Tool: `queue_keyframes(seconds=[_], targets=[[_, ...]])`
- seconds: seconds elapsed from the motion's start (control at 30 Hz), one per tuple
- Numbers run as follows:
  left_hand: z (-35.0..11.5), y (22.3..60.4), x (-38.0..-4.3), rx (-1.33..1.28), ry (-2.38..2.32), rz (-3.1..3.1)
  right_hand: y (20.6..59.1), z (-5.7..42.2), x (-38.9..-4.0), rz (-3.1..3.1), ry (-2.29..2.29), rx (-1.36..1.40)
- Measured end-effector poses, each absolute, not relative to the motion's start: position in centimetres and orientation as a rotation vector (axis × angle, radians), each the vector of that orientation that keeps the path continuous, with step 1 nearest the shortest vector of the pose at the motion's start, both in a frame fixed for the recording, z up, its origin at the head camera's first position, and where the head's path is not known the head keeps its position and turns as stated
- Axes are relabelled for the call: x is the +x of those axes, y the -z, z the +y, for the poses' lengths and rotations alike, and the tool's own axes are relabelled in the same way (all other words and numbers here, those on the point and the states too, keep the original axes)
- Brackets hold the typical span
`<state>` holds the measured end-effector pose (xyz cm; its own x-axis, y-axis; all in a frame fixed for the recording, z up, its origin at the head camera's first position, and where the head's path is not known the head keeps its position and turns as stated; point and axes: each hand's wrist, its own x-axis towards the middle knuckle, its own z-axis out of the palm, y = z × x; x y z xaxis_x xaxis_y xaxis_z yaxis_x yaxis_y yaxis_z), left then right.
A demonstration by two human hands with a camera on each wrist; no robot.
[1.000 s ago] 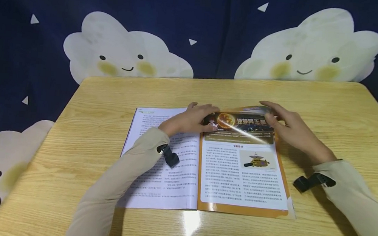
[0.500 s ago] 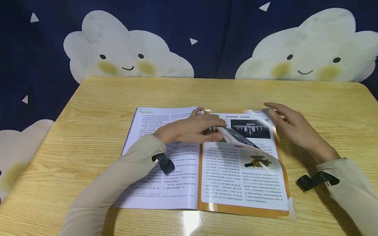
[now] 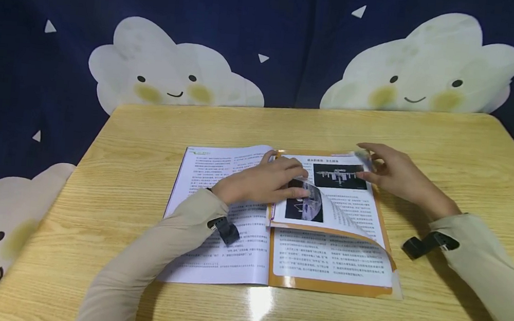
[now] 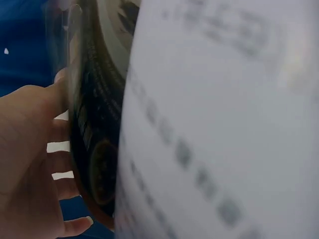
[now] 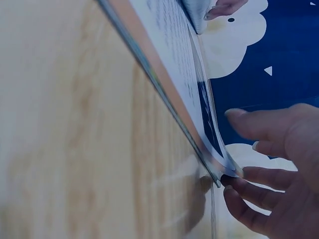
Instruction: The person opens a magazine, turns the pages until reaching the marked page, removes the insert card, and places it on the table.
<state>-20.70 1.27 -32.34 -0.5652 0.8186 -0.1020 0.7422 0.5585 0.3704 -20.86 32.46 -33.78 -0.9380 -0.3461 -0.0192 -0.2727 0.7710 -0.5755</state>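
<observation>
An open magazine (image 3: 219,260) lies on the table, printed with columns of text and pictures. My left hand (image 3: 261,181) reaches over its middle and pinches a page (image 3: 310,212) that is lifted and curls over the right half. The left wrist view shows the left hand (image 4: 30,164) beside the dark printed side of this page (image 4: 99,169); a blurred white page covers much of that view. My right hand (image 3: 399,177) is at the magazine's far right corner. In the right wrist view, fingers of the right hand (image 5: 279,169) touch the bent corner, while the thumb stands apart from it.
The magazine rests on a light wood table (image 3: 127,158). Behind the table hangs a dark blue cloth (image 3: 293,24) with smiling clouds. Black straps with small devices are worn on both wrists, over beige sleeves (image 3: 483,270).
My left hand has drawn the page up and toward the near side, curling it and baring another page with a spacecraft picture. The right hand stays at the far right corner, its fingers shifting slightly.
</observation>
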Motion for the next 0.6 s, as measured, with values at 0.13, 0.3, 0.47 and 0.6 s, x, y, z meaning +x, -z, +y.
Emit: queue_keyframes(seconds=[0.13, 0.3, 0.47, 0.6], targets=[[1.5, 32.4, -20.5, 1.318, -0.395, 2.540, 34.0, 32.4, -20.8, 2.865, 0.861, -0.480], [1.4, 32.6, -20.1, 1.310, -0.426, 2.504, 34.1, 32.5, -20.9, 2.873, 0.858, -0.477], [1.1, 32.8, -19.8, 1.331, -0.442, 2.506, 34.1, 32.5, -21.0, 2.833, 0.875, -0.442], [0.9, 32.7, -19.3, 1.381, -0.405, 2.522, 34.0, 32.4, -20.9, 2.809, 0.883, -0.421]])
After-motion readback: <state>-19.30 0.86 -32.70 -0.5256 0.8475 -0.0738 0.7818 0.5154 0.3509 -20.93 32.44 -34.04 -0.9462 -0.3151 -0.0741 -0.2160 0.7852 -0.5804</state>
